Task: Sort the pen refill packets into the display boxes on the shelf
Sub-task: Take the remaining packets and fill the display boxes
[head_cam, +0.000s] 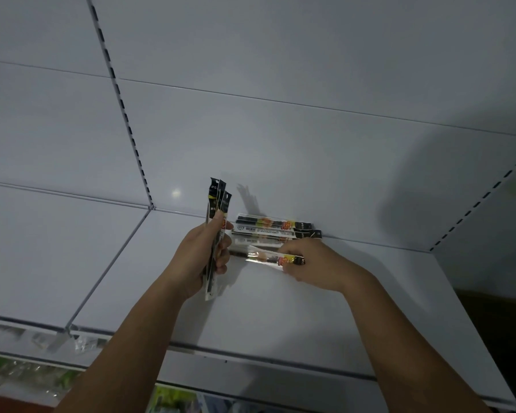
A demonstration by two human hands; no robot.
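My left fingers (pixel 223 257) are curled round a small bundle of pen refill packets (pixel 218 204), with the thumb pressed on its face. They hold it upright above the white shelf (pixel 280 317), and the black header cards (pixel 221 189) fan out above my left hand (pixel 198 257). My right hand (pixel 316 263) pinches the printed end of a single packet (pixel 265 257). It lies crosswise just in front of the loose pile of packets (pixel 276 229) stacked flat against the back panel (pixel 280 144). I cannot tell whether it rests on the shelf or is just lifted. No display box shows in view, so I cannot say where these belong. I judge the packets very light, long and thin, with glossy clear film that will slide against its neighbours. The refills inside should give some stiffness lengthwise, though the film would crease if bent. The printed end looks the best hold for one packet, since thumb and forefinger get flat purchase there, and mid-length is better for several. The risk I see is the bundle splaying, or a packet slipping out when another is added.
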